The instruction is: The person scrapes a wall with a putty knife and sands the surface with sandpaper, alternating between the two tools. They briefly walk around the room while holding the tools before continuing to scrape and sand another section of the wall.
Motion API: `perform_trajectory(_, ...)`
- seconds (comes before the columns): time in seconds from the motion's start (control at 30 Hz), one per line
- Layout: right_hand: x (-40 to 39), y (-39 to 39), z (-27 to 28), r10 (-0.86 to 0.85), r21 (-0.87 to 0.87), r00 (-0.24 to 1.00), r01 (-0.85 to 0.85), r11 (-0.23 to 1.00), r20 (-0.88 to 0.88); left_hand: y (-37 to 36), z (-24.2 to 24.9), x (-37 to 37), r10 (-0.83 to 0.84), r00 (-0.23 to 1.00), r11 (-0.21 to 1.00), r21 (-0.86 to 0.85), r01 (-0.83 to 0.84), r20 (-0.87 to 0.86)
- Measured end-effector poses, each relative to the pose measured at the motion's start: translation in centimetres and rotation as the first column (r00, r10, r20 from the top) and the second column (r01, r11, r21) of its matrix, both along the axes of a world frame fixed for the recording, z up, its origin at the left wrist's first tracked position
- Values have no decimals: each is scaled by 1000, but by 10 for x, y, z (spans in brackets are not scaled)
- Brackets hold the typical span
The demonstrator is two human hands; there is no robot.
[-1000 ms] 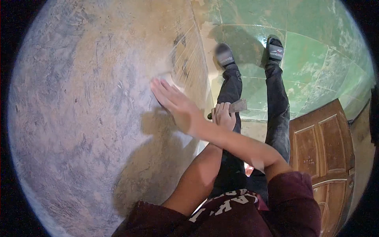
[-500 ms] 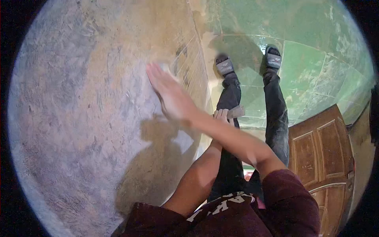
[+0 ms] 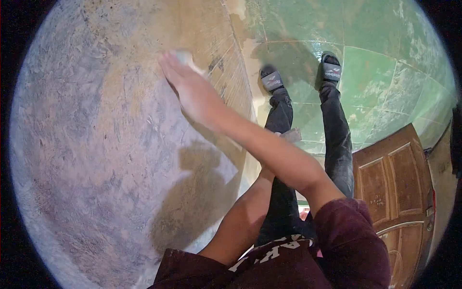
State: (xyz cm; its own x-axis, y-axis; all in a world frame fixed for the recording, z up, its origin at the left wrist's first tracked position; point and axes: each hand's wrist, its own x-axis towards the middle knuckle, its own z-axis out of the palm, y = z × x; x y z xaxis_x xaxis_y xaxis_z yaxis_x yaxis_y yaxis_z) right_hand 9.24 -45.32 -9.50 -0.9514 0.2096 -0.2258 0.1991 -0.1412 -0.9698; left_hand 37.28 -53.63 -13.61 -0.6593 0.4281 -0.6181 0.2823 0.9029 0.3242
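My right hand (image 3: 195, 94) reaches across my body to the patchy plastered wall (image 3: 96, 144) on the left. Its fingers lie long and close together, blurred by motion. A pale, bluish-white flat piece (image 3: 185, 59) shows at the fingers' edge; the rest of it is hidden under the hand. My left hand (image 3: 277, 134) is low in front of my legs, mostly covered by the right forearm. From it sticks out a flat, greyish-brown piece (image 3: 291, 135), perhaps a scraper, whose kind I cannot make out.
Green tiles (image 3: 370, 72) with whitish smears cover the floor, where my feet stand in grey slides (image 3: 331, 72). A brown panelled wooden door (image 3: 392, 178) is at the right. My shadow (image 3: 192, 192) falls on the wall.
My right hand has moved up and to the left along the wall, with the pale piece. The left hand stays about where it was, now more hidden by the right forearm.
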Motion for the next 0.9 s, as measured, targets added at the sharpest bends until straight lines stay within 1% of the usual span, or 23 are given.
perform_trajectory(0.07,39,-22,12,11,-8,1000,-11,1000,6,28,14,-30,106,992,987,-130,-95,76)
perform_trajectory(0.1,73,-39,21,73,-32,997,-73,997,-19,30,17,-34,104,992,987,-131,-93,75)
perform_trajectory(0.13,83,-40,29,132,-53,990,-135,989,-48,32,17,-37,123,987,985,-134,-108,108)
perform_trajectory(0.17,83,-42,25,131,-51,990,-134,990,-51,34,17,-39,143,980,983,-136,-124,140)
perform_trajectory(0.23,66,-31,31,125,116,992,-122,986,-18,32,11,-35,148,981,979,-159,-128,125)
perform_trajectory(0.27,52,-21,24,121,114,993,-119,986,-13,30,10,-31,147,983,976,-180,-125,115)
perform_trajectory(0.33,26,3,2,190,245,979,-167,955,-73,31,14,-34,115,984,980,-175,-90,133)
perform_trajectory(0.37,37,-7,3,196,248,978,-174,953,-66,34,15,-35,84,986,983,-173,-59,144)
perform_trajectory(0.4,59,-29,11,66,-217,992,-89,972,-110,36,16,-32,91,984,983,-174,-64,151)
perform_trajectory(0.43,75,-43,20,-76,-635,993,1,772,-91,37,15,-31,114,982,983,-158,-90,148)
perform_trajectory(0.47,86,-45,31,-79,-635,993,4,772,-90,37,14,-33,130,981,984,-140,-110,144)
perform_trajectory(0.5,96,-43,43,116,-339,990,-138,930,-83,35,13,-34,142,973,982,-150,-116,180)
perform_trajectory(0.53,100,-42,49,295,-13,956,-295,955,-13,34,13,-36,140,975,981,-156,-113,175)
perform_trajectory(0.57,92,-45,43,291,-19,957,-291,957,-14,34,14,-35,146,976,982,-147,-123,161)
perform_trajectory(0.63,46,-24,24,152,179,988,-146,973,-21,31,10,-25,165,980,982,-116,-151,115)
perform_trajectory(0.67,31,-11,14,154,185,988,-148,972,-19,31,10,-25,166,979,982,-109,-153,117)
perform_trajectory(0.73,13,3,-1,165,233,986,-157,960,-18,29,12,-27,113,978,987,-137,-89,173)
perform_trajectory(0.77,23,-3,6,170,230,985,-161,960,-20,31,12,-26,117,978,986,-140,-94,171)
perform_trajectory(0.83,63,-24,29,168,58,986,-166,984,-27,33,14,-26,152,978,983,-121,-135,144)
perform_trajectory(0.87,77,-30,32,162,54,986,-160,986,-28,31,15,-28,147,979,984,-125,-130,143)
perform_trajectory(0.9,87,-30,35,204,77,979,-202,976,-22,29,14,-28,154,977,984,-116,-137,146)
